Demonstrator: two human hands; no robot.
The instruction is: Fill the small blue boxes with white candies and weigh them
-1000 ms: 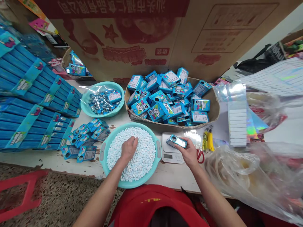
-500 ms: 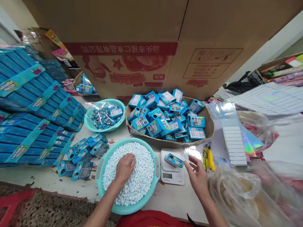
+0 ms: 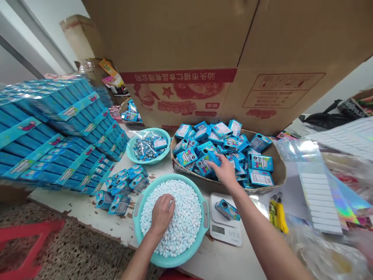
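My left hand (image 3: 163, 214) rests on the small white and pale blue candies (image 3: 186, 229) in a turquoise basin (image 3: 140, 233), its fingers curled down together into them. Up at the cardboard tray (image 3: 279, 171), my right hand (image 3: 225, 169) pinches a small blue candy box (image 3: 215, 158) among many similar boxes. Below my right forearm, another blue candy box (image 3: 227, 210) lies on its side on a white digital scale (image 3: 224, 234). Its dark round opening faces up.
Several blue boxes (image 3: 119, 204) stand left of the basin. Behind them is a smaller turquoise bowl (image 3: 132, 155) of wrapped pieces. Stacked blue packs (image 3: 64, 128) rise at the left. A large carton (image 3: 186, 39) forms the back. Yellow cutters (image 3: 279, 217) and plastic bags (image 3: 323, 245) lie right.
My right hand has moved from beside the scale up and forward to the boxes in the cardboard tray. My left hand stays in the candies. The view has shifted left.
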